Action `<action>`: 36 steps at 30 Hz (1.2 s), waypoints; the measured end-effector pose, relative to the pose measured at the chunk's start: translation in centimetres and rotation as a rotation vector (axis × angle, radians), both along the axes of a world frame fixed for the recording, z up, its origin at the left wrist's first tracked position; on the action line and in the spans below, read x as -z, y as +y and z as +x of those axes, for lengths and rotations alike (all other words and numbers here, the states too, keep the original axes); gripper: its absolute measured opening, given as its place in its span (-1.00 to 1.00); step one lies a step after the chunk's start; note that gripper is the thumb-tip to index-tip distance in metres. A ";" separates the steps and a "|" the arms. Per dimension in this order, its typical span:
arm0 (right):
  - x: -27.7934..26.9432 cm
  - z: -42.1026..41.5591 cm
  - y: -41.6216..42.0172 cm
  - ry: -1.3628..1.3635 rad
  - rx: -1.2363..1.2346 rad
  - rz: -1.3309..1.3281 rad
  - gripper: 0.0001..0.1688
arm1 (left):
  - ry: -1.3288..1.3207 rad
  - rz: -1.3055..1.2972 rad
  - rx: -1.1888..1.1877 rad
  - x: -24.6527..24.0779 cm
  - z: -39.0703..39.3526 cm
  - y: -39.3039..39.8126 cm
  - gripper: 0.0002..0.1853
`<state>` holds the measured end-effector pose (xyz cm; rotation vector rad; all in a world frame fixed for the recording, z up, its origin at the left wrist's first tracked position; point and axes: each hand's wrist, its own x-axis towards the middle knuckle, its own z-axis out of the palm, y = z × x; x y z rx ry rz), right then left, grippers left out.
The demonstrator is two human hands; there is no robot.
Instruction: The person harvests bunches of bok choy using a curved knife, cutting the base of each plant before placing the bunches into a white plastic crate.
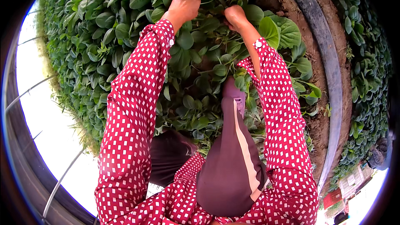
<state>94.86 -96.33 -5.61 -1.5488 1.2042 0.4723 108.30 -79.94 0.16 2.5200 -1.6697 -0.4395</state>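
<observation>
My left hand (184, 6) reaches into a dense bed of leafy greens (115, 31). Its index finger points right along the stems, and leaves partly hide the other fingers. A short way to the right, my right hand (236, 17) is curled low among the stalks. A slim dark piece shows by its knuckles, but I cannot tell whether it is a stem or a tool. Broad, bright green leaves (282, 31) spread beside my right wrist. Loose, leaning plants (200, 65) fill the ground between my forearms.
My purple shoe (232, 90) stands among the plants below my hands. A dark flat hose (322, 37) curves along the bare soil on the right, with another bed of greens (372, 68) beyond. Crates (351, 181) sit at the lower right. Thin metal poles (62, 178) line the left side.
</observation>
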 end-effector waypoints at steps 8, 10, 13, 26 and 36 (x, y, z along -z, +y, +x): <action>-4.8 0.2 2.6 -0.081 -0.218 -0.389 -0.54 | -0.132 0.096 0.082 -1.1 0.7 -0.1 -0.76; -4.7 1.3 2.7 -0.043 -0.196 -0.337 -0.53 | -0.135 0.162 0.039 -1.2 1.0 -0.5 -0.76; -2.7 2.2 1.4 0.000 -0.104 -0.217 -0.61 | -0.107 0.240 -0.028 -1.1 1.1 -1.4 -0.77; -1.4 3.7 1.7 -0.206 0.025 -0.016 -0.77 | -0.079 0.297 -0.025 -0.3 2.2 -0.6 -0.79; -0.9 2.4 0.1 -0.168 -0.364 -0.294 -0.67 | -0.179 0.051 -0.012 -0.1 1.6 1.1 -0.77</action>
